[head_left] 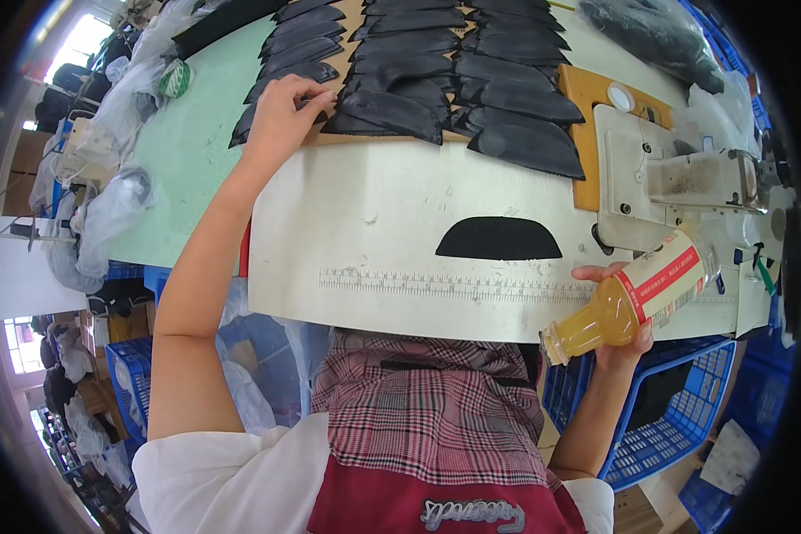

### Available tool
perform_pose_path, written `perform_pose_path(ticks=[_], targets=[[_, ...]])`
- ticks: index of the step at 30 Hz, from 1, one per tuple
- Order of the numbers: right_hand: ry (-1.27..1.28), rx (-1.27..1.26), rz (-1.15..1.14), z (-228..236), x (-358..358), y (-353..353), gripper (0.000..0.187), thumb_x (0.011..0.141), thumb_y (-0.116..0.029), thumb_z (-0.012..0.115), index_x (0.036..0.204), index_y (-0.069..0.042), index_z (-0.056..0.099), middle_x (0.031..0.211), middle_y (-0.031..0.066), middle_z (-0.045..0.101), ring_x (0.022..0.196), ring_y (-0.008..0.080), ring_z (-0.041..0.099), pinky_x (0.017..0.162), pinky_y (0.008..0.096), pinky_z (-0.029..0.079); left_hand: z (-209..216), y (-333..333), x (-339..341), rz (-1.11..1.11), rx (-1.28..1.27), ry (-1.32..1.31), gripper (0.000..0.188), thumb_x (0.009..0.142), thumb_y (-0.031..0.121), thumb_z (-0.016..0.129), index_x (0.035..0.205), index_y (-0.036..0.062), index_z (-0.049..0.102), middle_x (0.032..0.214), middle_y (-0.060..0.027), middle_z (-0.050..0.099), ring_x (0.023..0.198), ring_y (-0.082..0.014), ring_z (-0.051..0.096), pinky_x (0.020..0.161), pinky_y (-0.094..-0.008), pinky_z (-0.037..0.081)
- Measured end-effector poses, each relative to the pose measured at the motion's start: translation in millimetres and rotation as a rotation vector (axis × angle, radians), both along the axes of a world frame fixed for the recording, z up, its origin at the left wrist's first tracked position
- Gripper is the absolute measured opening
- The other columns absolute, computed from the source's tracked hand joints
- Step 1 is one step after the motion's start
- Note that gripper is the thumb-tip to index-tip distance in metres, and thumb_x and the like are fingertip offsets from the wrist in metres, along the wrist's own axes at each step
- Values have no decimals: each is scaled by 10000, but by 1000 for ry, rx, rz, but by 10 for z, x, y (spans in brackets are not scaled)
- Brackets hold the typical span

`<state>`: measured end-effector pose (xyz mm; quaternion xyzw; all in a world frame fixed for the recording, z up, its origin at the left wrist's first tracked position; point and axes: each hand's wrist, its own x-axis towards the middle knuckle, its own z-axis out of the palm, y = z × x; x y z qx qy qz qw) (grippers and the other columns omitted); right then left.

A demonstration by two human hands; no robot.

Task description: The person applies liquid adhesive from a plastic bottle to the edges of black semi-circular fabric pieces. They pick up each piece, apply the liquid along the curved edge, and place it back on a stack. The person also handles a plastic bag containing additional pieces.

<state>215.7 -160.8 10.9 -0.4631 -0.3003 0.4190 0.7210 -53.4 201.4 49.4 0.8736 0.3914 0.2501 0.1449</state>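
My right hand is wrapped round a clear bottle of yellow-orange drink with a red and cream label. The bottle lies tilted at the table's front right edge, its neck toward me and lower left. My left hand is reached forward over the rows of black curved fabric pieces, fingers curled and thumb pressed to them. What those fingers hold, if anything, I cannot make out. A single flat black half-moon piece lies on the white tabletop between my arms.
A sewing machine stands at the right, beside a wooden board. A printed ruler scale runs along the front of the table. Blue plastic crates sit below at the right. Clear plastic bags hang at the left.
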Motion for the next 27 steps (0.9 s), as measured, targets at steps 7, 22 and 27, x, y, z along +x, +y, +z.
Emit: perform_pose_path(ticks=[7,22,27], targets=[[77,-75,-29,-71,41,-43,840,691,-644,632,1237,-22,491,1099,160,584,1004,322,594,806,374,492,13,-560,-4,11,-106,-117,138,781,158,693,833,43,636,732,19,587,670,-103,435,661,-231,375],[-918,-100,-31,528,-571,978,381,647,-202,830,915,13,663,835,86,690,709,128,655,629,244,525,-414,-2010,402,44,-209,-214,218,747,82,669,912,63,527,784,-23,490,801,-190,420,800,-319,318],[-942,-18,26,479,-687,1080,428,622,-291,828,902,1,692,814,84,710,722,158,687,666,265,538,-461,-2034,447,38,-156,-247,254,704,42,686,892,75,519,760,-26,494,794,-205,457,785,-358,301]])
